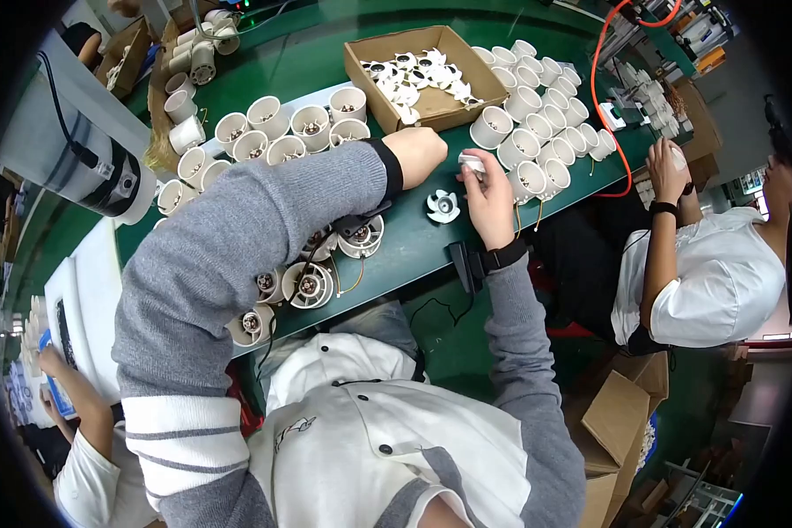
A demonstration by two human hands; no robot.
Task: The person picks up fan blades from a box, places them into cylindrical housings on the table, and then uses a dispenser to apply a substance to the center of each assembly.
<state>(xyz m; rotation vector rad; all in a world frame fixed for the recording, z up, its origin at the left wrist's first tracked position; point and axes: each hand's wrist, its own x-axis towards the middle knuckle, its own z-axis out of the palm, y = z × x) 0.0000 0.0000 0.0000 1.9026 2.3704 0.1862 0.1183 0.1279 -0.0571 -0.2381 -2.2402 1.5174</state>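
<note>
My right hand [488,198] is closed, with a small white plastic part [473,163] pinched between thumb and fingers. Just left of it, a white fan wheel [443,207] with a grey hub lies on the green table [411,236]. My left hand [421,151] is bent over in front of the cardboard box [462,113], its back toward me. It looks curled closed; the fingertips and anything in them are hidden. Several white fan wheels [414,77] are heaped in that box. Below my left forearm, white round housings [309,285] with motor parts and wires stand along the near edge.
White cups [311,123] holding motor parts stand in rows behind my left arm. More cups [524,103] fill the table's right side, beside an orange hose [595,84]. A co-worker [708,273] sits at right, another person [97,458] at lower left. Open cartons [620,414] stand behind right.
</note>
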